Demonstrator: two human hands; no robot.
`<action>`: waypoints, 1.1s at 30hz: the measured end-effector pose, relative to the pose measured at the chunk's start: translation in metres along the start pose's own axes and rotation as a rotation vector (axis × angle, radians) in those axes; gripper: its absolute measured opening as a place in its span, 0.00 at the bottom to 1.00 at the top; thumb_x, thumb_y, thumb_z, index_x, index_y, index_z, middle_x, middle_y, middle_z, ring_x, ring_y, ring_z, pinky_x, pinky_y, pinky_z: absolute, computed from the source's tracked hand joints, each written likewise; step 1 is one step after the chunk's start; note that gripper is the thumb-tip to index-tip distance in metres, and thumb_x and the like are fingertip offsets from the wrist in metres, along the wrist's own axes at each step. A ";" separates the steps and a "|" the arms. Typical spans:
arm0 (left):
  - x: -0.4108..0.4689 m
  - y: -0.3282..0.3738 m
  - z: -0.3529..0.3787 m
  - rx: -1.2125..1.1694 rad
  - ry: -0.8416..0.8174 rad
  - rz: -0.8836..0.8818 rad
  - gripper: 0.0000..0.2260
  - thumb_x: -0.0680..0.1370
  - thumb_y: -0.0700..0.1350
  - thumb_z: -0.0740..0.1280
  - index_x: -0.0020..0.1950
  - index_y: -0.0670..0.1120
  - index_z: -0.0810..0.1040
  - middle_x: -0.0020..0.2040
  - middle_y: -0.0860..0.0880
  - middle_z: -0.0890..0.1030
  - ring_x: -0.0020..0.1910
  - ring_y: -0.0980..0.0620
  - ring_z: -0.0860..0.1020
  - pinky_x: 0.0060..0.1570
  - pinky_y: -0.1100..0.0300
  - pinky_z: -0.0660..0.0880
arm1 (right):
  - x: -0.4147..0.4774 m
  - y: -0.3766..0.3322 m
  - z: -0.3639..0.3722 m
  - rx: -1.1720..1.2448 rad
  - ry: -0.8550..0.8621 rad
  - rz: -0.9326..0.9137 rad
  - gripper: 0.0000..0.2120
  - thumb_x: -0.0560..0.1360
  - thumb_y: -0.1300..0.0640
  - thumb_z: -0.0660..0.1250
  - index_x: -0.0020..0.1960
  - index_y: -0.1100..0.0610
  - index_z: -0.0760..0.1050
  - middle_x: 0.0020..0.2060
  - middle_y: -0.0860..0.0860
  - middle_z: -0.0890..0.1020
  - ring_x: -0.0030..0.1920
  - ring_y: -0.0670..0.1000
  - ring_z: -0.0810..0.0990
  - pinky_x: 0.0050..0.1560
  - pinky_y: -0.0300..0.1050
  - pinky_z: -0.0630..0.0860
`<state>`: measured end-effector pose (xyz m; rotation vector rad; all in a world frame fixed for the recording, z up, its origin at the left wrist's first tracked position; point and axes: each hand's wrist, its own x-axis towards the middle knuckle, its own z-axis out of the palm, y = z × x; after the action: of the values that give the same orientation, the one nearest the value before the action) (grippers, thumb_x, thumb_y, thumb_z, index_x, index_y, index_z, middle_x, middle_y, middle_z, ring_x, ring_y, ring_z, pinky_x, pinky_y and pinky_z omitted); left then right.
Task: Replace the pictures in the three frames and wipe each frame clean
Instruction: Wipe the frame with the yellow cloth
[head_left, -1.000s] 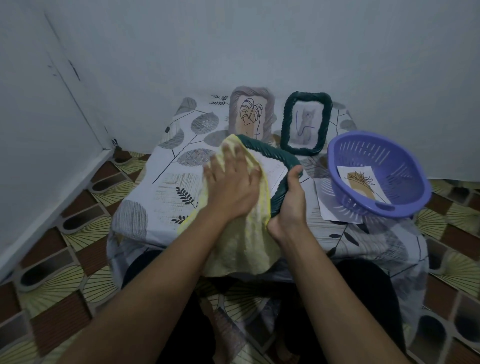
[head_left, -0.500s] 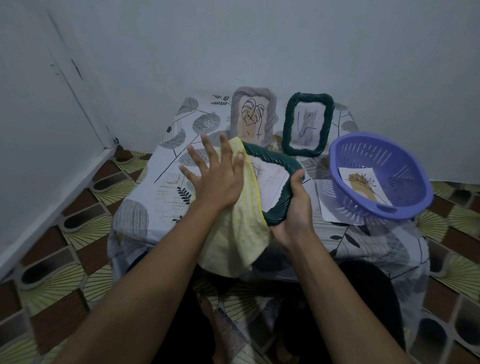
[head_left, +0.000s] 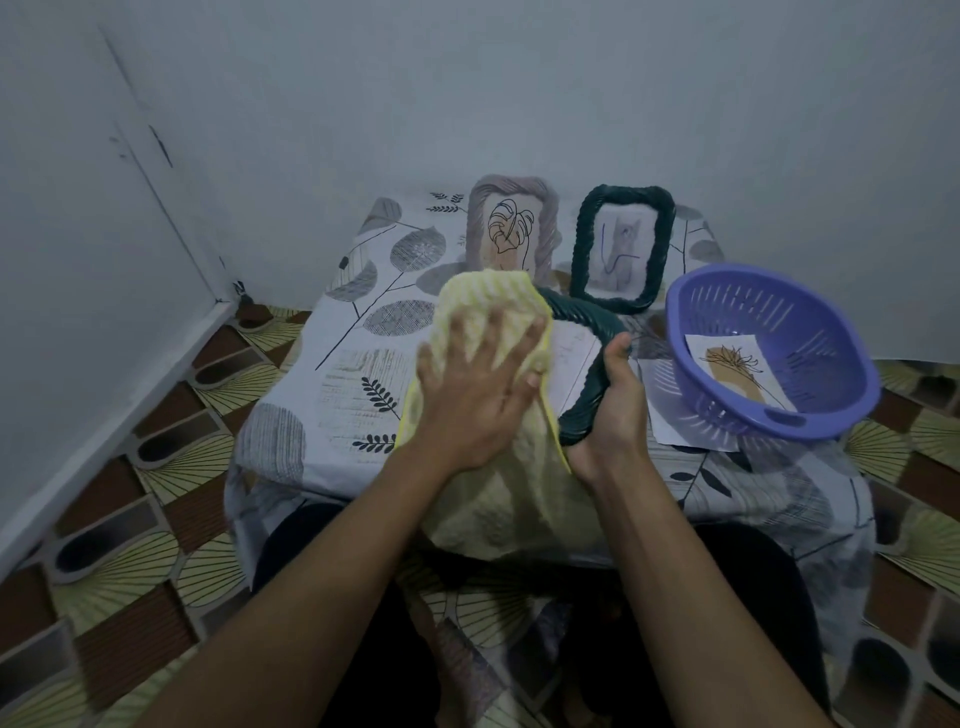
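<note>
L hand (head_left: 480, 395) flat, fingers spread, pressing yellow ribbed cloth (head_left: 488, 322) onto dark green woven-rim picture frame (head_left: 589, 364); R hand (head_left: 610, 410) grips frame's right edge, tilted above leaf-print surface (head_left: 353, 374).

A home room was indicated: patterned floor tiles (head_left: 156, 545) at 8 o'clock, plain painted walls (head_left: 467, 78) at 12, a leaf-print cloth (head_left: 363, 322) spread over the low desk.

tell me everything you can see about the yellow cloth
The yellow cloth is pale, soft and ribbed, with a brighter yellow edge. It drapes over the dark green frame held at the table's near edge, its lower part hanging below. The left hand presses flat on it with fingers spread; the right hand grips the frame beside it.
</note>
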<state>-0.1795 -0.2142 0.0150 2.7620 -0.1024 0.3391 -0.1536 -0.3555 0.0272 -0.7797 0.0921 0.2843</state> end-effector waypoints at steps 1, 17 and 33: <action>0.004 -0.006 -0.002 -0.028 0.012 -0.088 0.25 0.81 0.66 0.40 0.76 0.68 0.35 0.79 0.55 0.31 0.77 0.43 0.30 0.69 0.32 0.33 | -0.002 -0.001 0.001 0.029 -0.013 -0.001 0.30 0.82 0.38 0.52 0.70 0.60 0.74 0.63 0.59 0.81 0.65 0.60 0.79 0.70 0.61 0.70; 0.014 -0.044 -0.014 -0.605 0.250 -0.662 0.30 0.79 0.67 0.56 0.50 0.40 0.77 0.51 0.41 0.81 0.54 0.40 0.78 0.51 0.51 0.73 | 0.013 0.010 0.004 -0.055 0.135 -0.141 0.26 0.82 0.38 0.55 0.65 0.56 0.77 0.59 0.55 0.84 0.59 0.57 0.83 0.63 0.60 0.77; 0.017 -0.077 -0.015 -0.424 0.437 -0.233 0.13 0.70 0.38 0.61 0.53 0.47 0.76 0.49 0.49 0.79 0.50 0.45 0.77 0.48 0.58 0.69 | 0.015 0.006 -0.001 0.017 0.296 -0.140 0.22 0.82 0.37 0.54 0.56 0.50 0.80 0.51 0.52 0.86 0.51 0.55 0.85 0.46 0.53 0.83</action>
<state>-0.1574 -0.1370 0.0070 2.1985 0.2299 0.7497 -0.1406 -0.3491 0.0198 -0.8028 0.3165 0.0336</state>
